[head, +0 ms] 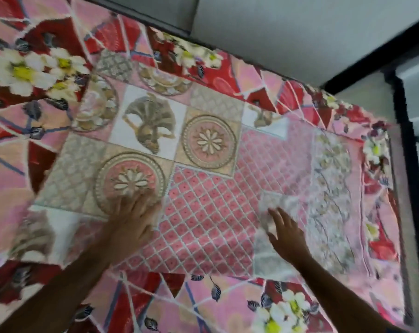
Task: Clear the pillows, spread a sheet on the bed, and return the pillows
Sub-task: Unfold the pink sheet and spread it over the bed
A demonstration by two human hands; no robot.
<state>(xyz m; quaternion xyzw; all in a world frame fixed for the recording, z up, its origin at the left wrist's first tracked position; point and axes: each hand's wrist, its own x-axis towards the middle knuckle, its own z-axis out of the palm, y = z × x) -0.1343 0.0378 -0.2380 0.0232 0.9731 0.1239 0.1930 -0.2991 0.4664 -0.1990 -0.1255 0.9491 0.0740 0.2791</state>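
Sheet (pixel 203 200): folded rectangle of thin printed cloth, pink lattice, gold medallions and fan motifs, lying flat on the bed.
Bed (pixel 227 306): covered in red-and-pink floral fabric.
Left hand (pixel 134 219): fingers spread, pressing a medallion.
Right hand (pixel 288 234): fingers spread, flat on the sheet.
Wall (pixel 276 32): plain grey.

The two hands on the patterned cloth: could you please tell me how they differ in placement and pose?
The left hand lies on the round beige medallion with a flower centre; the right hand lies farther right, on the pale grey lattice patch. The left hand's fingers look close together, though blurred; the right hand's are spread apart. Both rest on the folded patchwork cloth, gripping nothing.
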